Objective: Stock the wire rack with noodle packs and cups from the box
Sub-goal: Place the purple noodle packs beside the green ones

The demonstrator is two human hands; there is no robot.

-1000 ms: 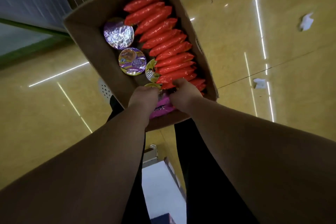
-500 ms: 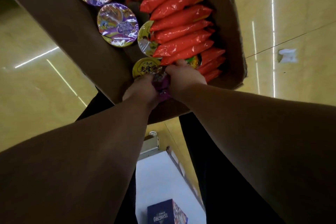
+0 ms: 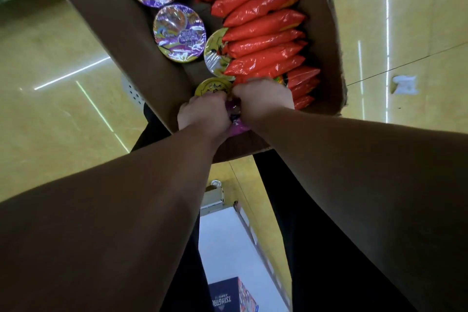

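Note:
An open cardboard box (image 3: 121,40) lies on the floor in front of me. A row of several orange-red noodle packs (image 3: 263,25) fills its right side. Purple-lidded cups (image 3: 178,33) and yellow-lidded cups (image 3: 215,54) line its left side. At the near end of the box my left hand (image 3: 202,114) and my right hand (image 3: 266,99) are curled together around a purple-pink pack (image 3: 236,119), which is mostly hidden between them. The wire rack is out of view.
A shiny yellow floor (image 3: 50,88) surrounds the box, with a scrap of white paper (image 3: 405,85) at the right. Between my legs I see a white surface (image 3: 228,243) and a dark blue printed carton (image 3: 228,296).
The view has dropped closer to the box. Both hands have stayed clasped on the purple-pink pack at the near end, pressing slightly deeper among the packs.

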